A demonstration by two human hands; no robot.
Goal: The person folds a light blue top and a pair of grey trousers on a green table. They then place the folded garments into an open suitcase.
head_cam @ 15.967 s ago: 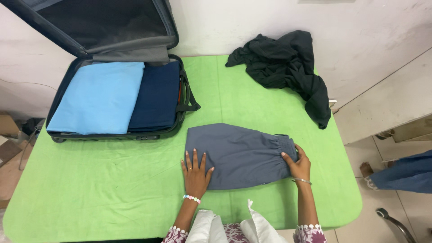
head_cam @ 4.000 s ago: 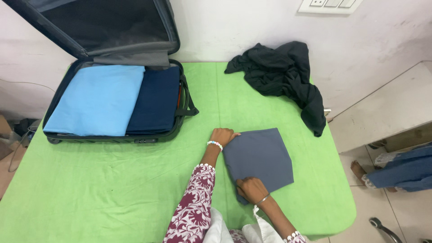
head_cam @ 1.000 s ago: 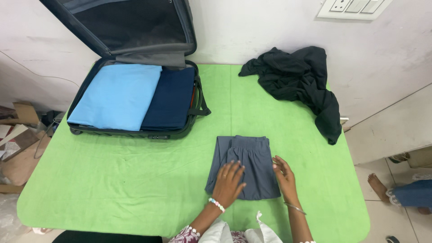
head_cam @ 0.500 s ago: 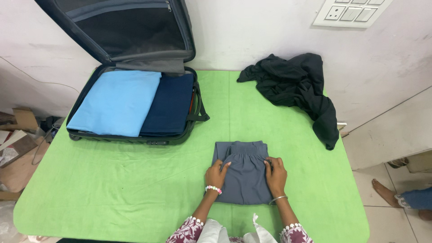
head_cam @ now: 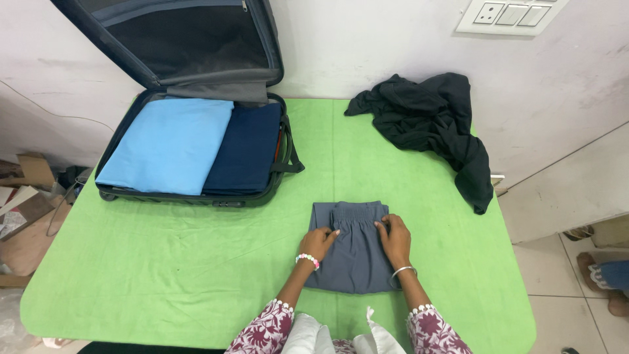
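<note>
A folded grey garment with an elastic waistband lies on the green-covered table, near its front edge. My left hand rests on the garment's left edge with the fingers curled at the fabric. My right hand lies on its upper right part, fingers at the waistband. Both hands press on the cloth; whether either pinches it I cannot tell. An open dark suitcase sits at the back left, holding a folded light blue cloth and a folded navy cloth.
A crumpled black garment lies at the table's back right, hanging over the edge. A wall with a switch plate stands behind. Cardboard pieces lie on the floor at left. Another person's foot shows at far right.
Over sixteen seconds the grey garment went from a long shape to a small folded packet. In the last half second my hands shifted slightly up along it toward the waistband.
</note>
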